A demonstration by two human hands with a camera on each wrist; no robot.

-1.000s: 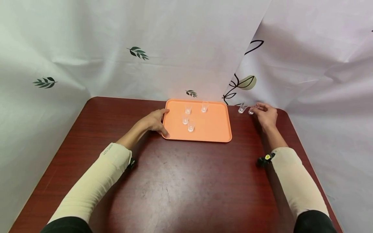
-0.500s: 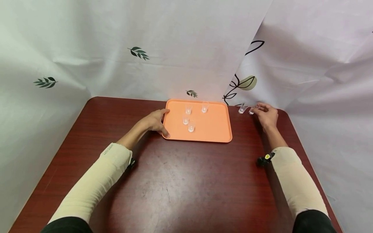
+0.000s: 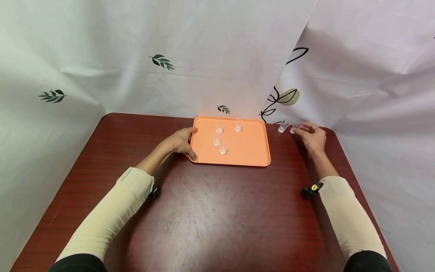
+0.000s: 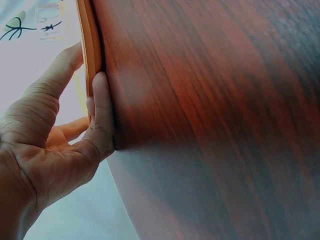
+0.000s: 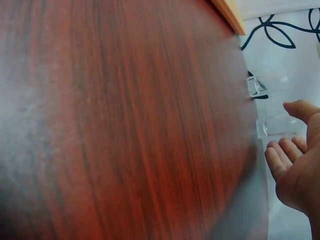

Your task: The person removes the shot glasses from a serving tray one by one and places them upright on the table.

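On the orange tray (image 3: 249,147) stand several small clear cups (image 3: 222,147). My left hand (image 3: 181,142) grips the tray's left side, thumb at the near corner and fingers along the edge; the left wrist view shows the fingers bent against the tray rim (image 4: 91,50). To the right of the tray, two more clear cups stand at the table's back edge: a left one (image 3: 282,127) and a right one (image 3: 294,129). My right hand (image 3: 313,139) is just beside the right cup. In the right wrist view its thumb and fingers are spread apart around that cup (image 5: 275,126).
The dark red-brown wooden table (image 3: 217,211) runs out in front of the tray. White cloth (image 3: 190,83) with leaf prints hangs right behind the back edge and along both sides. A black device (image 3: 310,192) is strapped at the right wrist.
My right hand has loosened its fingers from the right cup and drawn back slightly to the right and nearer. That cup stays where it was. My left hand and the tray have not moved.
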